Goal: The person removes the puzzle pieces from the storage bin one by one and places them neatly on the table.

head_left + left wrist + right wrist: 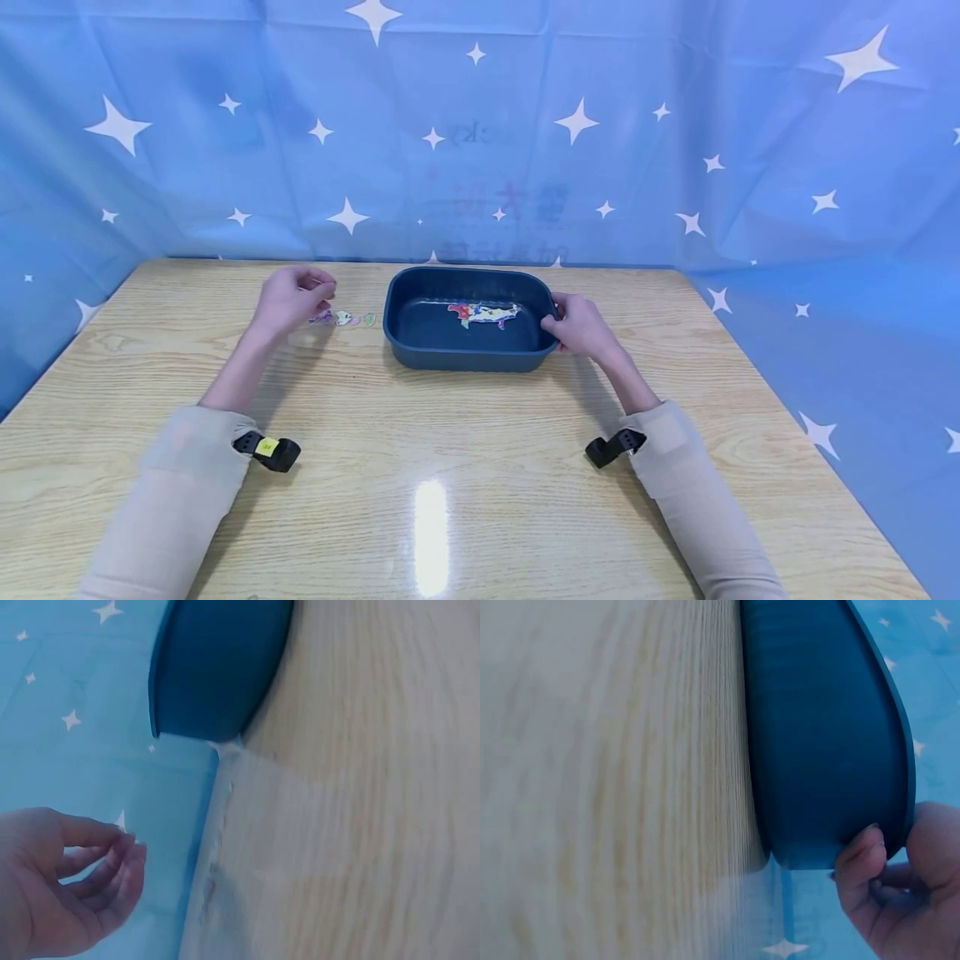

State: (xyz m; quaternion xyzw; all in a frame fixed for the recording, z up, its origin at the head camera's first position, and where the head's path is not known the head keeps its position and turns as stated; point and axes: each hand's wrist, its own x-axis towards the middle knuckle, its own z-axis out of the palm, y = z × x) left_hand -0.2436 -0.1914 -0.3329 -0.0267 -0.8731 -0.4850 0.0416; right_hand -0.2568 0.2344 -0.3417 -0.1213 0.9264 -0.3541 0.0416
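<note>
Your left hand [291, 296] pinches its fingertips together near small cutouts [343, 318]; your right hand [581, 323] grips the bin's [468, 360] right rim.

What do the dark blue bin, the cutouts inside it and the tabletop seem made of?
The dark blue bin is probably molded plastic, satin, judging by its smooth walls and rounded corners. The cutouts may be printed card or sticker film, since they look flat and colorful; their finish is too small to judge. The tabletop seems wood or wood-look laminate, glossy, given its grain and bright reflection.
</note>
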